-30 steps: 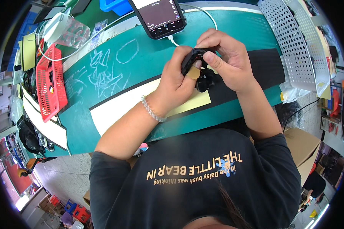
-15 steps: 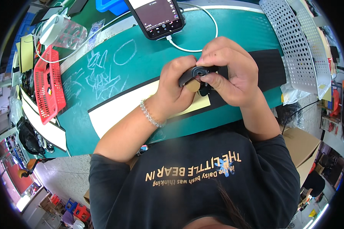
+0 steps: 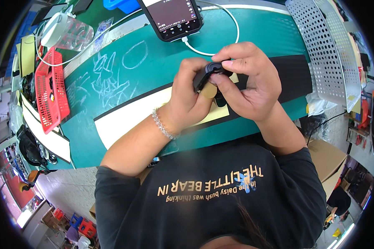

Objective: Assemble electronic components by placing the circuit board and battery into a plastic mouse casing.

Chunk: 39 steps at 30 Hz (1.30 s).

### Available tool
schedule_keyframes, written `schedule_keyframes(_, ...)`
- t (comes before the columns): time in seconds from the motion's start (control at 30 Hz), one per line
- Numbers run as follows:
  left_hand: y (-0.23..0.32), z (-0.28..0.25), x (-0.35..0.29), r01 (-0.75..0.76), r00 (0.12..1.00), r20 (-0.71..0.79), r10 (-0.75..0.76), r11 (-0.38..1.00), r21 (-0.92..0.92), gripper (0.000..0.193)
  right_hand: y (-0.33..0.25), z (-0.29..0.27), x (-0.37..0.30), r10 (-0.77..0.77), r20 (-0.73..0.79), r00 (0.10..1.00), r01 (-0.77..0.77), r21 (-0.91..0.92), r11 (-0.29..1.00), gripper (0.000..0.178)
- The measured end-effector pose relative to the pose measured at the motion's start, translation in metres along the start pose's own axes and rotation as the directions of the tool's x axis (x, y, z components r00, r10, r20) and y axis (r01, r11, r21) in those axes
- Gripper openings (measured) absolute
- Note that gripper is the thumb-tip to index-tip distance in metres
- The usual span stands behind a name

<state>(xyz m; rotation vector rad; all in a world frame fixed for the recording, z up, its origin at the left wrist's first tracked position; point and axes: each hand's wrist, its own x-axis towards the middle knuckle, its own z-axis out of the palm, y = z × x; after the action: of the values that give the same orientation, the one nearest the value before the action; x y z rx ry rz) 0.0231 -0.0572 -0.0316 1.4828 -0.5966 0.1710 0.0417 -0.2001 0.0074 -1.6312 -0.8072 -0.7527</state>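
Observation:
Over the middle of the table, both hands meet at a small black curved part point(image 3: 217, 68) with a loop-like end; its kind is hard to make out. My left hand point(image 3: 191, 85), with a clear beaded bracelet on the wrist, is closed round its left side. A tan rounded patch point(image 3: 210, 90) shows at the left thumb; I cannot tell whether it is a thumb covering or a piece of the part. The thumb and fingers of my right hand point(image 3: 253, 79) pinch the looped end. Below it hangs another dark piece point(image 3: 220, 99), partly hidden by the hands.
Under the hands lie a black strip point(image 3: 295, 79) and pale yellow-white sheets point(image 3: 131, 120) on the green table point(image 3: 81, 143). A phone point(image 3: 172, 20) with a white cable stands beyond. A red basket point(image 3: 56, 108) and clear jar point(image 3: 72, 35) are left, a perforated grey basket point(image 3: 320, 50) right.
The black part has turned, its looped end now higher and facing more to the right. My right fingers have shifted up along it; the left hand keeps its hold.

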Motion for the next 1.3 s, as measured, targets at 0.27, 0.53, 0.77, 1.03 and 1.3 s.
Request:
schedule_keyframes(0.27, 0.005, -0.001, 0.007, 0.084, 0.996, 0.028, -0.086, 0.996, 0.042, 0.02, 0.004, -0.007, 0.007, 0.011, 0.111, 0.994, -0.002, -0.077, 0.997, 0.027)
schedule_keyframes(0.53, 0.005, -0.002, 0.01, 0.121, 0.993, 0.016, -0.121, 0.992, -0.025, 0.02, -0.009, -0.01, 0.01, 0.331, 0.116, 0.936, -0.323, -0.084, 0.943, 0.021)
schedule_keyframes(0.77, -0.005, -0.006, 0.016, 0.274, 0.961, 0.093, -0.261, 0.944, -0.182, 0.023, 0.019, -0.027, 0.005, 0.623, 0.154, 0.767, -0.635, 0.039, 0.772, 0.016)
schedule_keyframes(1.03, -0.012, -0.016, 0.028, 0.02, 0.994, -0.107, -0.01, 0.995, 0.094, 0.029, 0.028, -0.028, 0.008, 0.618, 0.069, 0.783, -0.61, 0.277, 0.742, 0.023)
schedule_keyframes(1.3, 0.046, 0.007, -0.006, 0.087, 0.973, -0.207, -0.098, 0.994, -0.063, 0.01, -0.004, -0.025, 0.012, 0.53, -0.015, 0.848, -0.498, 0.325, 0.804, 0.023)
